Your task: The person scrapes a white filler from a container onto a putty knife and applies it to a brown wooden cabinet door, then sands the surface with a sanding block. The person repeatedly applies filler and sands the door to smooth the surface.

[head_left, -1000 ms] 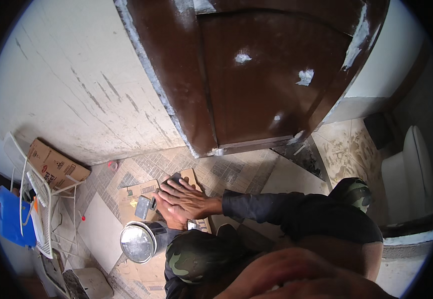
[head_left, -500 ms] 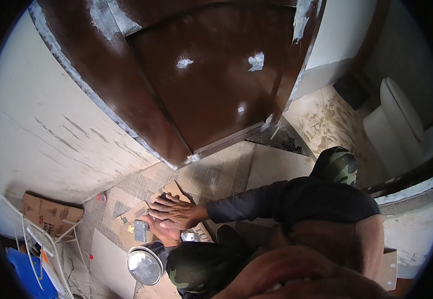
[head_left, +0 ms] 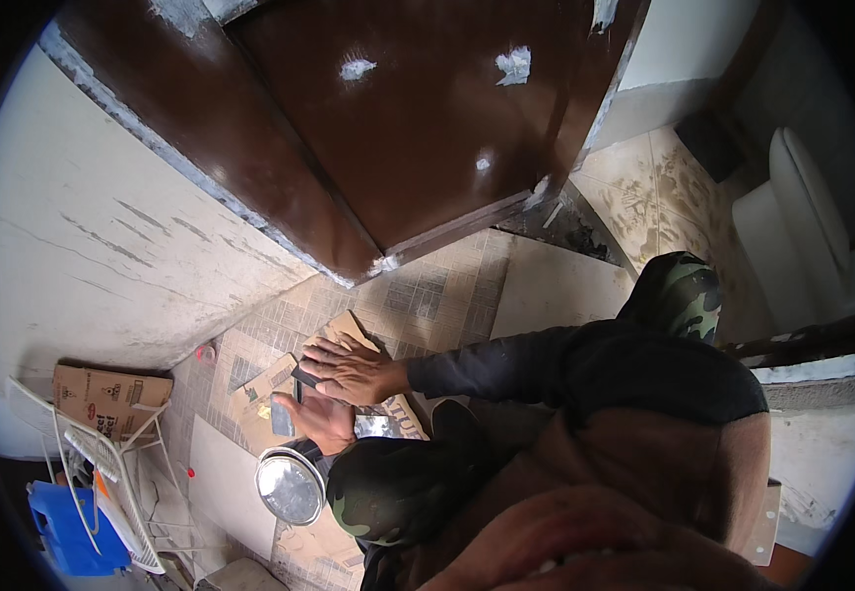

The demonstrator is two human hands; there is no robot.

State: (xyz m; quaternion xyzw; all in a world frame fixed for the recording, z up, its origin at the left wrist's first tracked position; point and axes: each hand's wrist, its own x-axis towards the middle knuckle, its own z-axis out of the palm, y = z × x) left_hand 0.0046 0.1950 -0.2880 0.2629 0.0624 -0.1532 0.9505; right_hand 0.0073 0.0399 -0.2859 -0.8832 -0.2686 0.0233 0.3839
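My right hand [head_left: 361, 373] reaches in from the right with its fingers stretched out and its palm down. Just below it my left hand [head_left: 325, 422] is turned palm up, the thumb spread; the right hand partly covers it. A small dark block [head_left: 304, 376] shows beside the right fingertips; whether it is touched I cannot tell. Next to the left thumb lies a flat grey piece [head_left: 282, 421] on flattened cardboard [head_left: 256, 390]. A round metal can [head_left: 291, 487] with a shiny silvery top stands near my left wrist and knee.
A brown door [head_left: 418, 128] with white filler patches stands ahead. At left are a pale scuffed wall [head_left: 122, 227], a cardboard box [head_left: 112, 402], a white wire rack [head_left: 117, 473] and a blue container [head_left: 73, 527]. A toilet [head_left: 792, 227] stands at right.
My hands have come slightly apart: the left palm shows more openly below the right hand. The view has tilted, so the door sits higher in it.
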